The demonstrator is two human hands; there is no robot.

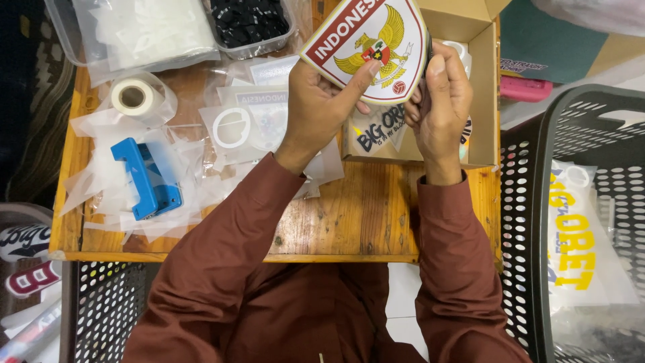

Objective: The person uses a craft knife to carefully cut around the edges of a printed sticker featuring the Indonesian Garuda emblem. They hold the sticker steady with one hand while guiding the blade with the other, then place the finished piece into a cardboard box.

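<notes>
Nearest to us are two rust-brown long sleeves (222,269), reaching up from the bottom of the view over a small wooden table (349,215). Both hands are raised above the table's far edge and share one thing: a shield-shaped sticker with a white face, a dark red border and a golden bird emblem (376,47). The left hand (316,107) pinches the sticker's lower left edge, thumb laid on the printed face. The right hand (443,101) has its fingers curled closed around the lower right edge, fingertips working at the rim. We cannot tell whether a backing layer is coming away there.

Directly below the sticker sits an open brown cardboard box (480,101), with a black-lettered sticker (379,131) lying inside it.

On the table's left side we see a roll of white tape (133,96), a blue plastic hand tool (144,178), and many loose clear film pieces (101,181) scattered about. We judge the scattered film to be leftovers from pieces already handled, so the work looks well under way, while this sticker is not yet put down. A black perforated plastic basket (531,222) at the right holds bagged yellow-lettered prints (578,249).
</notes>
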